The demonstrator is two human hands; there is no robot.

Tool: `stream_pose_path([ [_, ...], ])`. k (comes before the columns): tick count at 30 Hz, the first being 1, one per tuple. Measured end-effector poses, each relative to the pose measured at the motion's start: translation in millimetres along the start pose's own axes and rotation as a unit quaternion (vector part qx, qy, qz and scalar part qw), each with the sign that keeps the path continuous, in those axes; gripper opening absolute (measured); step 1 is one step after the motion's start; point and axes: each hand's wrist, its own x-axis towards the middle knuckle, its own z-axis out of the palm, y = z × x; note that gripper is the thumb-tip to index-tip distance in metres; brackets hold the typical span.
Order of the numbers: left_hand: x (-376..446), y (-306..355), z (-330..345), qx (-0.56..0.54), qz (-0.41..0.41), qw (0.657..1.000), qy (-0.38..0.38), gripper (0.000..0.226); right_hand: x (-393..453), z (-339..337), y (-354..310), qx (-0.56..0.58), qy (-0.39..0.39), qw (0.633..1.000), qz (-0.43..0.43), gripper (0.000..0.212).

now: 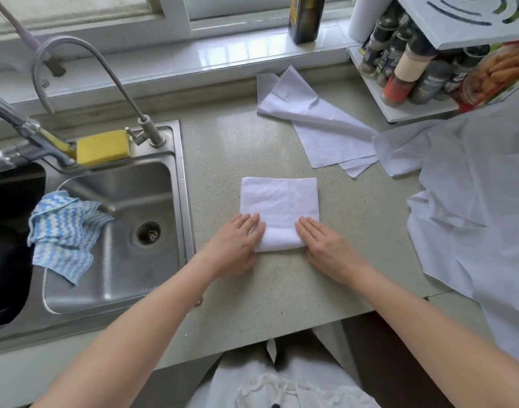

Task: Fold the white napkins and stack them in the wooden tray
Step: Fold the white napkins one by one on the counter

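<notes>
Kitchen counter (pixel 282 290): napkin (pixel 279 207) part-folded under flat-fingered left hand (pixel 237 248), right hand (pixel 326 248); loose napkins (pixel 317 122) remain (tray unseen).

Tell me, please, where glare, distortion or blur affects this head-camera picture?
Head view: daylight glare on the tiled sill; wide-angle bending curves the counter edge and tilts the spice rack; the napkin and both hands stay sharp, shadows soft.

Home kitchen, steel sink (pixel 175 184) with faucet (pixel 84 69), sponge (pixel 102 147), spice rack (pixel 405 69) on countertop (pixel 282 290)
</notes>
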Motion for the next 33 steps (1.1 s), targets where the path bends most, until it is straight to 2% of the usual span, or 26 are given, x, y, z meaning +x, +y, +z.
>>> stream_pose_path([
  [4,2.6,0.5,-10.8,0.022,-0.011,1.000,0.004,0.079,12.1,-4.6,-0.9,0.036,-0.003,0.998,0.043,0.069],
  [6,2.5,-0.5,-11.5,-0.015,-0.035,0.999,0.036,0.064,14.2,-6.9,-0.3,0.046,0.016,0.996,0.070,0.064],
  [7,2.5,0.2,-12.1,-0.062,-0.063,0.994,0.058,0.054,14.9,-9.2,0.2,0.059,0.027,0.993,0.097,0.054],
  [9,2.9,0.5,-14.2,-0.191,-0.139,0.967,0.100,0.035,16.4,-15.9,2.2,0.103,0.047,0.982,0.154,0.031],
  [11,0.8,-3.2,-15.6,-0.310,-0.196,0.921,0.127,0.024,16.4,-22.9,5.6,0.152,0.057,0.971,0.173,0.015],
  [13,-5.4,-7.8,-13.7,-0.402,-0.204,0.884,0.122,0.019,12.9,-26.6,6.8,0.212,0.069,0.959,0.173,0.004],
  [15,-13.0,-10.1,-13.2,-0.468,-0.177,0.862,0.086,0.027,9.4,-27.1,5.5,0.271,0.091,0.938,0.198,0.007],
  [17,-14.9,-8.9,-13.7,-0.492,-0.176,0.851,0.048,0.054,11.7,-25.0,4.5,0.307,0.112,0.911,0.251,0.010],
  [19,-8.7,-6.4,-15.6,-0.489,-0.202,0.847,0.053,0.061,17.5,-22.4,3.4,0.319,0.116,0.894,0.293,0.009],
  [22,8.8,-4.9,-18.3,-0.457,-0.284,0.837,0.103,0.034,25.7,-19.4,1.3,0.311,0.127,0.885,0.323,0.012],
  [24,18.5,-4.5,-17.8,-0.420,-0.326,0.841,0.103,0.025,30.0,-18.3,-0.2,0.297,0.136,0.881,0.343,0.014],
  [28,29.7,-3.1,-16.0,-0.312,-0.350,0.879,0.087,0.027,38.2,-15.0,-0.7,0.246,0.126,0.886,0.372,0.017],
  [33,40.2,-0.4,-15.4,-0.199,-0.333,0.916,0.097,0.028,44.6,-11.0,3.5,0.181,0.103,0.902,0.379,0.023],
])
